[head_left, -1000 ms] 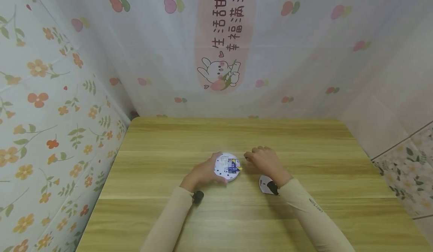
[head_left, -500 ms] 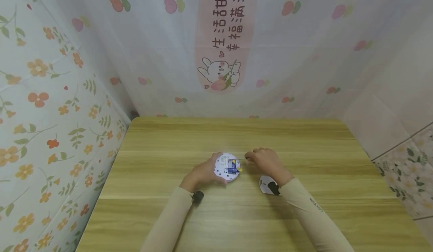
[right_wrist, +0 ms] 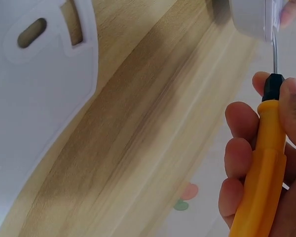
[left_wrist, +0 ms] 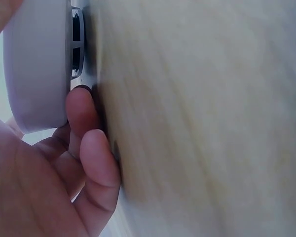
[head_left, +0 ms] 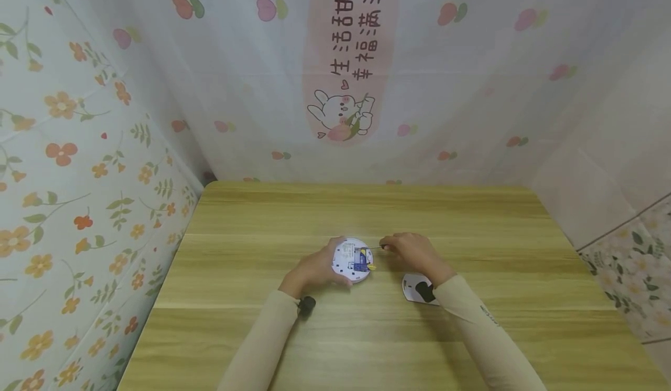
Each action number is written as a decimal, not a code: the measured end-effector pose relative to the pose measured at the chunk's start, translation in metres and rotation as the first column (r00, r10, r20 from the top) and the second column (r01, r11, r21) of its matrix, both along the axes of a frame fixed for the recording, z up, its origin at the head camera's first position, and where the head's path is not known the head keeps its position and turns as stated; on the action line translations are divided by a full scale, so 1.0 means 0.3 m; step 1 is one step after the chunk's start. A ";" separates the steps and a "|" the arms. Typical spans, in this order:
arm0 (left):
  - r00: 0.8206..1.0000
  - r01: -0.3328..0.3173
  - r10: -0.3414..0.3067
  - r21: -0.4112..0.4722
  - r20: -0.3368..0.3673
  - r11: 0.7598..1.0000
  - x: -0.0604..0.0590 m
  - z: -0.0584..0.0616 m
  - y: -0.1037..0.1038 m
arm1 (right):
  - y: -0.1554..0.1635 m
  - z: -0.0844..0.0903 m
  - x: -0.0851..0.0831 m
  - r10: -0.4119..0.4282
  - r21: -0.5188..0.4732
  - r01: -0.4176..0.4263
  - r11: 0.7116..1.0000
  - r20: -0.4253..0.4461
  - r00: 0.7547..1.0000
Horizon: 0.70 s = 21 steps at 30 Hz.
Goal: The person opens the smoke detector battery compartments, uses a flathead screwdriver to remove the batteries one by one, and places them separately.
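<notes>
My left hand [head_left: 317, 267] grips a round white smoke detector [head_left: 343, 260] by its rim, back face up, above the wooden table. In the left wrist view its vented underside [left_wrist: 78, 44] shows close to the tabletop. A blue-and-yellow battery [head_left: 362, 258] sits in the detector's recess, its yellow end sticking out at the right edge. My right hand [head_left: 416, 253] holds a screwdriver [right_wrist: 264, 173] with a yellow handle and black collar. The thin metal shaft [head_left: 374, 247] reaches the detector's edge by the battery recess; its tip is hidden.
A white slotted plate [head_left: 411, 291] lies on the table under my right wrist, partly covered. The wooden table [head_left: 262, 333] runs back to a printed curtain [head_left: 241, 76]. Floral cloth [head_left: 63, 216] hangs at the left.
The yellow end of the battery has shifted slightly toward the front at the detector's edge. My right hand has dropped a little, still holding the screwdriver. The left hand stays put.
</notes>
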<state>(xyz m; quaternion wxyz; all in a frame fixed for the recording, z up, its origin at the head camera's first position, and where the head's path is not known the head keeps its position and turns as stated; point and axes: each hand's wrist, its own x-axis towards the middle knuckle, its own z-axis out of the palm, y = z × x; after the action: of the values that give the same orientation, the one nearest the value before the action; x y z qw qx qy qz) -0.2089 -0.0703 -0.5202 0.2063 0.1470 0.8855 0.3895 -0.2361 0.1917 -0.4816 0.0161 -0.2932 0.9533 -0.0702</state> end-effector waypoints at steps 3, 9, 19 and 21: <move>1.000 0.008 -0.008 0.000 -0.010 1.000 -0.001 -0.001 0.000 | -0.002 -0.003 -0.003 0.000 -0.012 0.001 1.000 0.026 1.000; 1.000 0.006 -0.006 0.009 -0.011 1.000 0.002 0.001 -0.001 | -0.004 -0.005 -0.003 -0.001 -0.039 0.003 0.999 0.048 0.999; 1.000 0.003 -0.003 0.006 -0.018 1.000 0.010 0.016 -0.002 | -0.003 0.008 0.015 0.022 -0.026 -0.023 0.999 -0.041 0.999; 1.000 0.000 0.000 0.006 -0.016 1.000 0.012 0.018 -0.003 | -0.005 0.012 0.021 0.032 -0.011 -0.033 0.999 -0.080 0.996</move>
<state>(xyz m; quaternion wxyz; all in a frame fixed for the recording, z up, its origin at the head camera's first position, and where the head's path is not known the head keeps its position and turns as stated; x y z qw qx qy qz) -0.2053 -0.0713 -0.5148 0.1987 0.1508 0.8860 0.3908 -0.2299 0.1902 -0.4780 -0.0227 -0.3115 0.9478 -0.0640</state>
